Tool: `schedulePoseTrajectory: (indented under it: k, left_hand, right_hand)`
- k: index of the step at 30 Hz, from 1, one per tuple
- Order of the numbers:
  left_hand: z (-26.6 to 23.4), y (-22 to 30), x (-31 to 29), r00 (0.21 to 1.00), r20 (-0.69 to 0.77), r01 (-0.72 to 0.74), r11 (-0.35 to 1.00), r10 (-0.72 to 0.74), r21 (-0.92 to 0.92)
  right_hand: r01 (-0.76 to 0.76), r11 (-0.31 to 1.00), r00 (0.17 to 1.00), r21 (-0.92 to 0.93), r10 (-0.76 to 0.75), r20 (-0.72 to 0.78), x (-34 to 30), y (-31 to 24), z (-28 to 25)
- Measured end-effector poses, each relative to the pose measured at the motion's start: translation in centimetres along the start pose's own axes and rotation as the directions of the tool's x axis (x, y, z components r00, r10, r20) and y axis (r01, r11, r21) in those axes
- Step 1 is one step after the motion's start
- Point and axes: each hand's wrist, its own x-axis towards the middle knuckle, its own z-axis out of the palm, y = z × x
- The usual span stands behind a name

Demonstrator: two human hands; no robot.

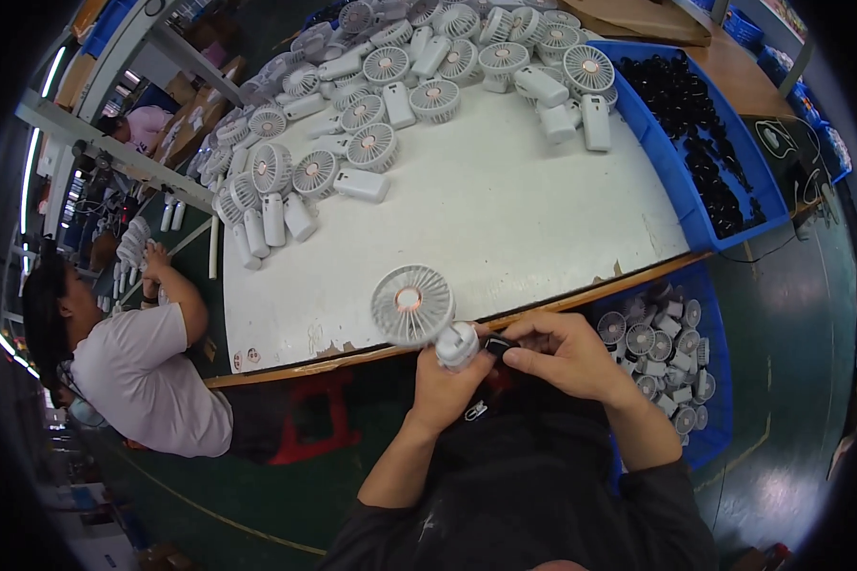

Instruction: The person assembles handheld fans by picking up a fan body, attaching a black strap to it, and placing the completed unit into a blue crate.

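Observation:
My left hand (445, 388) is wrapped round the handle of a white handheld fan (409, 303). The fan's round grille faces up, over the near edge of the white table (505, 224). Close against the handle, my right hand (573, 360) pinches a small black piece (499, 345) between thumb and fingers. It looks like a strap or cord, but its full shape is hidden by the fingers. Both hands nearly meet just off the table edge, in front of my dark clothing.
Many white fans (371, 147) lie heaped along the table's far and left sides. A blue bin (649, 157) of black pieces sits at the right. Below it, another blue bin (723, 409) holds fans. A co-worker (148, 371) handles fans at the left, near a red stool (319, 414).

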Motion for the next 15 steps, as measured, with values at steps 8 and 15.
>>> schedulePoseTrajectory:
  k: [8,15]
  left_hand:
    - [-0.6,-0.8,-0.3,0.885,0.465,0.172,0.923,0.008,-0.343]
    - [2.5,0.3,-0.4,0.989,0.135,0.130,0.839,-0.068,-0.529]
  right_hand:
    - [0.568,0.372,0.781,-0.734,-0.525,0.339,1.7,-3.9,1.2]
    - [0.437,0.238,0.817,-0.868,-0.509,0.272,0.6,-3.4,2.7]
